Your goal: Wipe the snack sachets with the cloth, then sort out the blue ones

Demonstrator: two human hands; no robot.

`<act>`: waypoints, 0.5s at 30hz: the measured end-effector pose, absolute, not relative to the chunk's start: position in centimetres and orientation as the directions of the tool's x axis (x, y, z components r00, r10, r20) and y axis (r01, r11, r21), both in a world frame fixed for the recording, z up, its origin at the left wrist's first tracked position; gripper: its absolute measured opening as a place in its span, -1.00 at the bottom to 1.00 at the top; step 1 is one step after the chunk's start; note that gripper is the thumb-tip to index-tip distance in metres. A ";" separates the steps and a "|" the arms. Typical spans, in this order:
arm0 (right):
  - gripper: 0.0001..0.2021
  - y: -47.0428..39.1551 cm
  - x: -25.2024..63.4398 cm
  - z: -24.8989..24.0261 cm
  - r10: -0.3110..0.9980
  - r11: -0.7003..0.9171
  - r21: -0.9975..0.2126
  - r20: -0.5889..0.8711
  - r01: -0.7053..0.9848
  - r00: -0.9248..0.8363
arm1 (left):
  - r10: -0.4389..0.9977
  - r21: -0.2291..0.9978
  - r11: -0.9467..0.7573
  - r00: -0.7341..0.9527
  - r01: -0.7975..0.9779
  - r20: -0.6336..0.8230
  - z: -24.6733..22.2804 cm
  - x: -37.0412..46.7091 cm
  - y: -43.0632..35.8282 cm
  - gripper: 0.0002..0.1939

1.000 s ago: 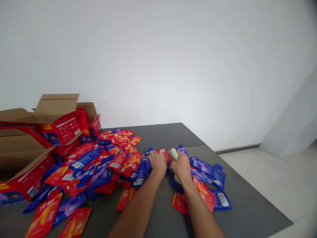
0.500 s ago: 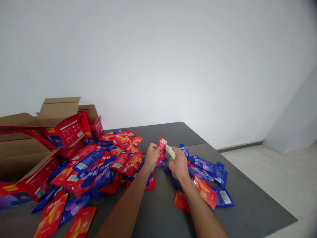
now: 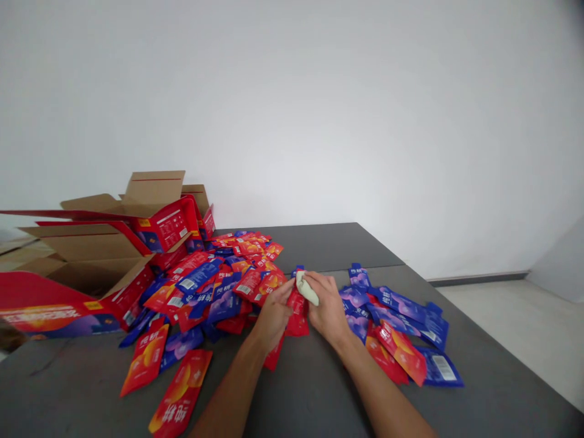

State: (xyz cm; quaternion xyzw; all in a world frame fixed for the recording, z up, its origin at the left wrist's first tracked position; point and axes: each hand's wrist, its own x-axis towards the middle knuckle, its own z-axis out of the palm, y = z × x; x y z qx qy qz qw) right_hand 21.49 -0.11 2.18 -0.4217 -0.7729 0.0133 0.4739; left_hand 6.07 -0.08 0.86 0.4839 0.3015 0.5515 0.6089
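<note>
Between my hands a red pouch [image 3: 297,316] hangs with its top edge held by my left hand [image 3: 272,315], whose fingers are closed on it. My right hand [image 3: 329,309] grips a crumpled off-white cloth [image 3: 307,289], which lies against the upper part of that pouch. The pouch's top is partly hidden behind the cloth and fingers. To the left of my left hand spreads a heap of red and blue pouches [image 3: 223,298]. A smaller group of blue and red pouches [image 3: 396,316] lies right of my right hand.
Open red cardboard boxes [image 3: 114,304] stand along the left side, flaps up. Two red-orange pouches, one being the front pouch [image 3: 180,392], lie at the near left of the dark table [image 3: 314,389]. A white wall [image 3: 296,121] rises behind it; the table's right edge borders a pale floor [image 3: 511,316].
My view has turned left, showing more of the boxes. My hands have come closer together, and the cloth now covers the pouch's upper part instead of touching its side.
</note>
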 end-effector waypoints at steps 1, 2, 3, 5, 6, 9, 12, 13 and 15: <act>-0.43 -0.3 21.2 2.3 0.656 0.664 -0.408 0.721 0.627 -0.225 | 0.965 0.920 -0.096 0.190 -0.380 0.179 0.8 5.9 0.0 -0.16; -0.42 -0.6 20.9 2.4 0.651 0.684 -0.398 0.712 0.612 -0.264 | 0.967 0.920 -0.111 0.172 -0.377 0.187 0.8 5.6 0.3 -0.13; -0.41 -0.9 20.5 2.4 0.649 0.703 -0.390 0.694 0.594 -0.312 | 0.970 0.920 -0.116 0.155 -0.374 0.185 0.8 5.3 0.5 -0.11; -0.43 -1.5 19.7 2.5 0.648 0.737 -0.385 0.636 0.555 -0.419 | 0.982 0.915 -0.097 0.110 -0.392 0.152 0.9 4.5 0.9 -0.11; -0.45 -1.7 19.3 2.4 0.648 0.748 -0.390 0.604 0.538 -0.464 | 0.989 0.903 -0.081 0.078 -0.422 0.125 1.0 4.2 1.1 -0.13; -0.48 -2.1 18.7 2.3 0.647 0.760 -0.411 0.561 0.504 -0.517 | 0.999 0.837 -0.042 -0.002 -0.546 0.049 1.4 3.7 1.4 -0.34; -0.50 -1.9 18.8 2.3 0.640 0.764 -0.436 0.603 0.475 -0.476 | 0.999 0.801 -0.040 -0.028 -0.598 0.029 1.7 4.0 1.5 -0.57; -0.52 -1.8 19.0 2.4 0.642 0.760 -0.450 0.632 0.469 -0.435 | 0.998 0.799 -0.054 -0.054 -0.598 0.027 1.7 4.2 1.5 -0.60; -0.56 -1.5 19.4 2.4 0.661 0.729 -0.493 0.687 0.475 -0.302 | 0.990 0.802 -0.095 -0.137 -0.590 0.017 1.6 4.4 1.5 -0.57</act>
